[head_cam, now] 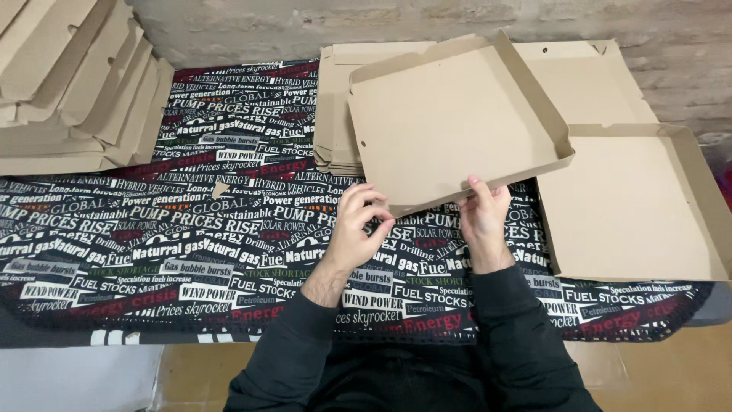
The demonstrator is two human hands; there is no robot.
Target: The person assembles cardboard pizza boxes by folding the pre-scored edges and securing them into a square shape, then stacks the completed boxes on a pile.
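Observation:
A partly folded brown cardboard box tray with raised side walls is lifted and tilted above the table. My right hand grips its near edge from below, thumb on top. My left hand sits just left of that edge with its fingers curled at the box's near left corner; it seems only to touch the cardboard. Both sleeves are dark.
A stack of flat cardboard blanks lies behind the held box. A folded open box rests at the right. More folded boxes are piled at the far left. A black printed cloth covers the table; a brick wall runs behind.

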